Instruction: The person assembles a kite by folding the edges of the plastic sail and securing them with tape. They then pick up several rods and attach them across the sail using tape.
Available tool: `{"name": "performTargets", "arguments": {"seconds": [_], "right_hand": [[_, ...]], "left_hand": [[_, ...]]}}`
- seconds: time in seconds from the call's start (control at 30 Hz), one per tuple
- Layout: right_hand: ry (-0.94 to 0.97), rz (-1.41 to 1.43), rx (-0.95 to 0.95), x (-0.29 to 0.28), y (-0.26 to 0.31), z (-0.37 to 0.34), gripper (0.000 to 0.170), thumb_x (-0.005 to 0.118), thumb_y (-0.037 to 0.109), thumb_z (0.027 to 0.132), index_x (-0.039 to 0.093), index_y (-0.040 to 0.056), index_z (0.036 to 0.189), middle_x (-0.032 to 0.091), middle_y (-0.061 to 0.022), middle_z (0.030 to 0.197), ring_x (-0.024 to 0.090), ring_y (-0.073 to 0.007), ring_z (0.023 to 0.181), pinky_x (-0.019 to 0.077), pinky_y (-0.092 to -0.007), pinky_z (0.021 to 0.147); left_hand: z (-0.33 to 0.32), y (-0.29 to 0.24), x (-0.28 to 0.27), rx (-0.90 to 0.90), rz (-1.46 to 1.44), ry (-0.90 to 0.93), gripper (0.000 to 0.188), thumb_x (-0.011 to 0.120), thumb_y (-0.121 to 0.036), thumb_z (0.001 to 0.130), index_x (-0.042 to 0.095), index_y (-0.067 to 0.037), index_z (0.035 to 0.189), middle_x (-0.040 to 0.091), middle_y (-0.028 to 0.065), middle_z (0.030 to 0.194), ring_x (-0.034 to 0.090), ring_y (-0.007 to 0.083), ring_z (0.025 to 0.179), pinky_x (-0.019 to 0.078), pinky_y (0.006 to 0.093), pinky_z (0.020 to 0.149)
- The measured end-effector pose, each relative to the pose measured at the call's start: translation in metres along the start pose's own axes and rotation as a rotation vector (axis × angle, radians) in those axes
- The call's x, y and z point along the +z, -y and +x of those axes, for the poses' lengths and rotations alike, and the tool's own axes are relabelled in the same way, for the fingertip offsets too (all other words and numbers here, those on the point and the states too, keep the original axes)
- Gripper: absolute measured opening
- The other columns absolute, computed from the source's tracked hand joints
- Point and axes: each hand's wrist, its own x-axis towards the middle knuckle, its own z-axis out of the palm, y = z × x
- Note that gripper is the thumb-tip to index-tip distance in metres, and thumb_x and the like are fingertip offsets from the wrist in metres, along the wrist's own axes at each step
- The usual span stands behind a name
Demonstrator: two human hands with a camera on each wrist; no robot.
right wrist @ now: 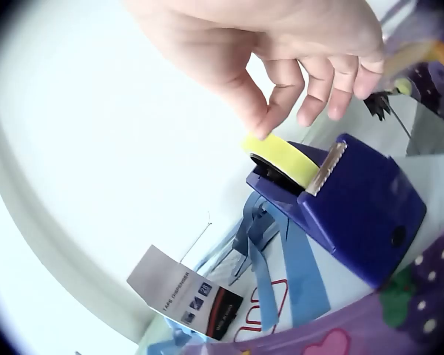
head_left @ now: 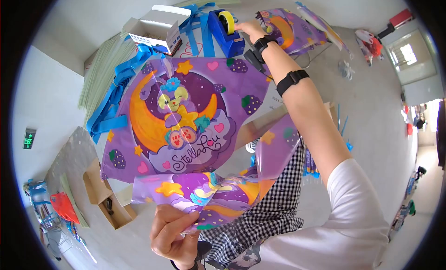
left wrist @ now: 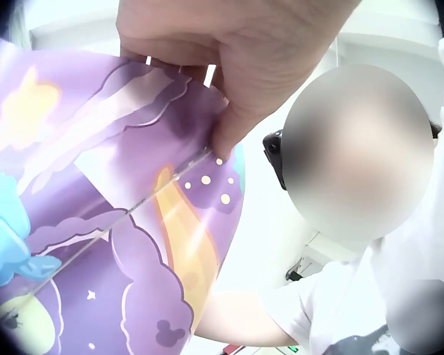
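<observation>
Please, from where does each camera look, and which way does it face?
Head: worn on the head, facing forward and down at left hand, right hand, checked trousers.
Left wrist: worn there, facing the left hand gripping a purple sheet and back toward the wearer's shirt.
Right wrist: worn there, facing the right hand pinching yellow tape on a blue dispenser.
Head and right wrist share that dispenser.
</observation>
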Motion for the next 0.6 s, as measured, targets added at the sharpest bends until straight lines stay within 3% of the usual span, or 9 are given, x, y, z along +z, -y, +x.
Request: {"name": "performTargets", "arguments": {"seconds": [0.1,0.2,0.3,0.33,0.43,0.57,0.6], "right_hand": [[-0.014,-0.046,-0.048,-0.007,-0.011,-0.006,0.027,0.079,0.011,0.072,0.072,-0.0053,0.091,0.069,-0.0155,0.094,0.06,-0.0256,0.087,0.0463,-0.0409,0.081],[0.03,-0.042,0.054,-0.013,-0.008,-0.028,0.024,0.079,0.014,0.074,0.073,-0.0036,0.09,0.071,-0.0161,0.098,0.058,-0.0239,0.089,0.044,-0.0382,0.084],[0.08,-0.058,0.151,-0.023,0.0,-0.062,0.019,0.079,0.026,0.079,0.076,0.0108,0.091,0.067,0.0027,0.093,0.05,-0.0098,0.08,0.0358,-0.032,0.085],[0.076,-0.046,0.151,-0.024,-0.002,-0.068,0.019,0.078,0.03,0.08,0.077,0.0128,0.088,0.064,0.005,0.086,0.045,-0.0097,0.076,0.0327,-0.0314,0.084],[-0.019,-0.056,0.18,-0.022,0.001,-0.091,0.022,0.078,0.018,0.077,0.075,0.0004,0.089,0.071,-0.0094,0.091,0.056,-0.0211,0.087,0.0398,-0.0392,0.093],[0.042,0.024,0.177,-0.022,-0.01,-0.095,0.019,0.076,0.016,0.08,0.075,0.001,0.092,0.072,-0.0092,0.094,0.056,-0.0206,0.087,0.0368,-0.0422,0.101],[0.058,0.014,0.192,-0.022,-0.014,-0.094,0.02,0.075,0.021,0.081,0.075,0.0046,0.092,0.071,-0.0057,0.094,0.055,-0.0173,0.087,0.0349,-0.0388,0.095]], "left_hand": [[0.002,0.001,-0.001,0.01,-0.016,0.028,0.024,0.079,-0.012,0.071,0.07,0.004,0.086,0.057,0.0061,0.075,0.052,0.0171,0.069,0.0376,0.0283,0.061],[0.001,0.001,0.001,0.001,0.015,-0.004,0.026,0.079,-0.014,0.068,0.074,0.003,0.086,0.061,0.006,0.072,0.054,0.018,0.067,0.0392,0.0292,0.059],[0.002,0.002,0.003,0.008,0.021,0.005,0.026,0.079,-0.015,0.069,0.074,0.003,0.087,0.061,0.006,0.072,0.054,0.0182,0.067,0.0395,0.0293,0.06],[0.003,0.001,0.003,0.009,0.021,0.01,0.025,0.078,-0.015,0.069,0.074,0.003,0.087,0.061,0.006,0.072,0.054,0.0182,0.068,0.0396,0.0293,0.06],[0.004,0.001,0.002,0.027,0.03,0.043,0.024,0.079,-0.015,0.074,0.071,0.004,0.087,0.058,0.0066,0.076,0.053,0.0175,0.07,0.0391,0.0282,0.062],[0.003,0.001,0.003,0.042,0.053,0.068,0.023,0.079,-0.014,0.076,0.069,0.004,0.087,0.057,0.0067,0.078,0.052,0.0172,0.072,0.0393,0.0275,0.064],[0.004,0.002,0.003,0.044,0.052,0.069,0.023,0.079,-0.014,0.076,0.069,0.004,0.087,0.057,0.0066,0.078,0.052,0.0173,0.072,0.0394,0.0276,0.064]]}}
